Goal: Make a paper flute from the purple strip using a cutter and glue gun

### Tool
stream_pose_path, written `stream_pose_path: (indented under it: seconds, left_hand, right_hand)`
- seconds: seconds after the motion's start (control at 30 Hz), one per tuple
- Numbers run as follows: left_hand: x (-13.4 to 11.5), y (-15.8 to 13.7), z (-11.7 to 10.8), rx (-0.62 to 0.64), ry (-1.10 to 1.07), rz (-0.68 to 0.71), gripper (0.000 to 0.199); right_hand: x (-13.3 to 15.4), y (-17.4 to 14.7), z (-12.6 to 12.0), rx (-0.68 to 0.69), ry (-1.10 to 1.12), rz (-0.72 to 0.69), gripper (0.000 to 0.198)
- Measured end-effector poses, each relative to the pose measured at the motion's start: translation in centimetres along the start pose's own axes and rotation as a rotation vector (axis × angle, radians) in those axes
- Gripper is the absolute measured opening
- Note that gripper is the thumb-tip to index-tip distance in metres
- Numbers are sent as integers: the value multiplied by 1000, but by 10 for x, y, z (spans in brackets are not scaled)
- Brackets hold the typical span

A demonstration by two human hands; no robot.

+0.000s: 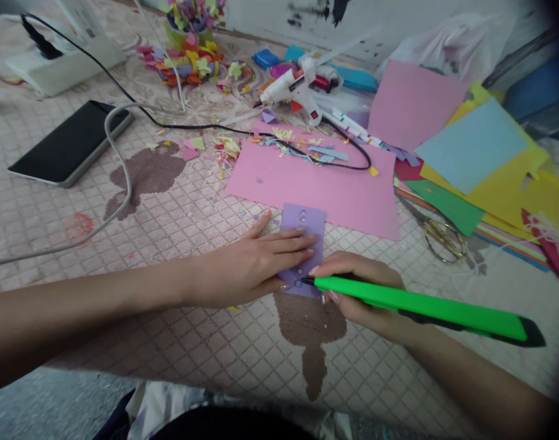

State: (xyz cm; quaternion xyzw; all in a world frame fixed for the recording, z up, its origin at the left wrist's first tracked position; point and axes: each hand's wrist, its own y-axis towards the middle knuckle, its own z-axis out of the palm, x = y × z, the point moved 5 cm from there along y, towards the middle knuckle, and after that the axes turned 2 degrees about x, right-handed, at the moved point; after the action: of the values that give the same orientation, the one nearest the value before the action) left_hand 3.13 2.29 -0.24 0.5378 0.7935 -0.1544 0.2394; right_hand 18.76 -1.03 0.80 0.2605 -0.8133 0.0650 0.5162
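Observation:
A strip of purple paper (pixel 303 215) lies on the patterned tablecloth, with small round holes near its far end and more small circles near its close end. My left hand (pixel 256 260) rests flat across the middle of the strip, fingers stretched out and pressing it down. Part of the paper is hidden beneath those fingers. In my right hand (pixel 362 284) is a bright green utility knife (pixel 421 302) with a black rear end, held like a pen. Its dark tip touches the strip at a small circle, close to my left thumb.
Beyond the strip lies a pink sheet (pixel 307 183) with paper scraps and a black cord. A white glue gun (pixel 293 88) sits behind it. Gold-handled scissors (pixel 440 238) and coloured paper (pixel 472 146) are right; a phone (pixel 71 143) and grey cable (pixel 128 177) left.

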Motion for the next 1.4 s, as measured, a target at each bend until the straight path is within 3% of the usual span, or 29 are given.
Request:
stream_pose_path:
  seconds: [0.73, 0.97, 1.2, 1.4]
  left_hand:
    - [0, 0, 0, -10, 9, 9, 51]
    - [0, -1, 1, -2, -1, 9, 52]
    - [0, 0, 0, -12, -7, 4, 51]
    - [0, 0, 1, 10, 29, 3, 53]
  right_hand:
    - [-2, -1, 2, 6, -33, -14, 27]
    - [3, 5, 2, 94, -77, -72, 30]
    - [-4, -2, -2, -48, 38, 14, 22]
    - [-3, -2, 0, 5, 22, 5, 25]
